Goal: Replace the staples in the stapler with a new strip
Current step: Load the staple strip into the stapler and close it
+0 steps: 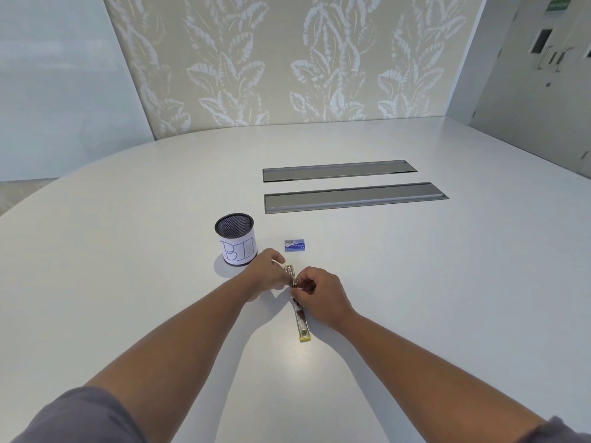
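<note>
The stapler lies swung open flat on the white table, metal with a yellow end toward me. My left hand grips its far part. My right hand pinches at the middle of the stapler with fingertips closed; whether a staple strip is between them is too small to tell. A small blue staple box rests just beyond the hands, closed.
A black mesh cup with a paper label reading "BIN" stands left of the box, touching distance from my left hand. Two long grey cable hatches are set into the table farther back.
</note>
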